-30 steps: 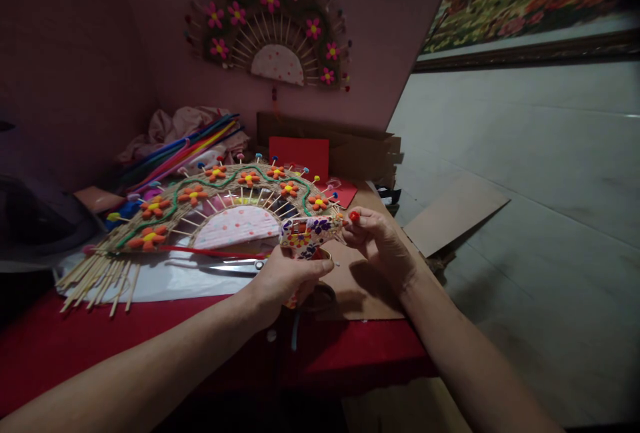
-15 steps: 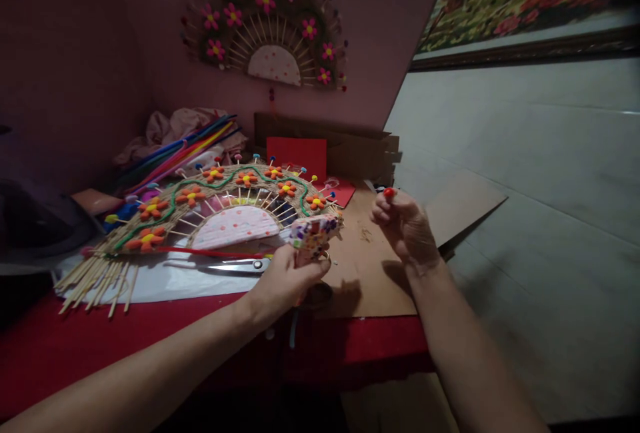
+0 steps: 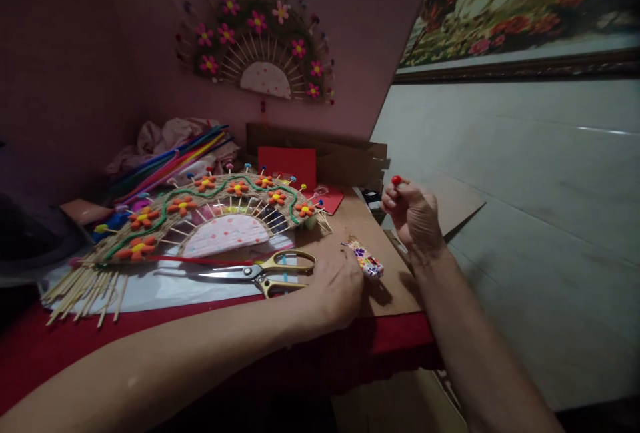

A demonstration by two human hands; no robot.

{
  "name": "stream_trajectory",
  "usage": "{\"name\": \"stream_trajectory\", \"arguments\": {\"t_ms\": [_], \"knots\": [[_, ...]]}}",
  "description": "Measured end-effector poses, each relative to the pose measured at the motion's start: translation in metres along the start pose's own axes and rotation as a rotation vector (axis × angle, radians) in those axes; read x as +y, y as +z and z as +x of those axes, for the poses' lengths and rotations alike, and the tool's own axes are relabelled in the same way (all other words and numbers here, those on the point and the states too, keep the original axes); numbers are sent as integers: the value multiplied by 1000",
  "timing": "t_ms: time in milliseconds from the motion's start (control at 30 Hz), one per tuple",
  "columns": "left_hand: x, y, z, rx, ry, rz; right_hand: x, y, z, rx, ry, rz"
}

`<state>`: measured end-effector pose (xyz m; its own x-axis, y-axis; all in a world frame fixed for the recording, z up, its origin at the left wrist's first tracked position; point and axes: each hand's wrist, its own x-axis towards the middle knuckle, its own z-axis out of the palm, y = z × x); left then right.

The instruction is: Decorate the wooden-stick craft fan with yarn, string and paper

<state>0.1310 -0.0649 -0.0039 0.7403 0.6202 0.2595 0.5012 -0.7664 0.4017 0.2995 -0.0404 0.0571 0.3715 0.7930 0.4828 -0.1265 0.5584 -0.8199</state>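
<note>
A small red ball is pinched between the fingertips of my right hand, raised over the right edge of the cardboard. Low over the cardboard, my left hand has its fingers curled beside a small flower-patterned object; whether it grips that object is hidden. Gold-handled scissors lie just left of my left hand. Beyond them rests a fan-shaped craft of sticks and twine with orange flowers, a green wavy cord and a spotted white half-circle.
Brown cardboard covers the right part of the red-clothed table. Colourful pipe cleaners lie at the back left, near red card. A similar fan with pink flowers hangs on the wall.
My left hand has moved right and lowered the patterned object to the cardboard, uncovering the scissors' handles. My right hand still holds the red ball. The view has shifted slightly.
</note>
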Motion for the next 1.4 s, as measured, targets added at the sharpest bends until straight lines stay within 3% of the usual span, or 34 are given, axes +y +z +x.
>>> {"name": "stream_trajectory", "arguments": {"t_ms": [100, 200, 367, 500, 600, 700, 800, 1400], "knots": [[1, 11, 12, -47, 2, 255, 8, 10, 5, -87, 94, -123], [-1, 17, 16, -47, 11, 271, 26, 17, 13, -151, 174, -245], [-15, 1, -1, 116, 157, 344, 54, 14, 25, -223, 233, -384], [-48, -33, -18, 170, 187, 427, 67, 7, 30, -298, 281, -497], [-80, -50, -21, 277, 136, 511, 75, 4, 31, -351, 301, -563], [-108, -52, -18, 323, 111, 556, 82, 4, 32, -388, 312, -612], [-123, -47, -17, 334, 136, 544, 88, 3, 35, -396, 326, -643], [-131, -39, -18, 433, 171, 552, 80, 12, 39, -429, 400, -673]]}}
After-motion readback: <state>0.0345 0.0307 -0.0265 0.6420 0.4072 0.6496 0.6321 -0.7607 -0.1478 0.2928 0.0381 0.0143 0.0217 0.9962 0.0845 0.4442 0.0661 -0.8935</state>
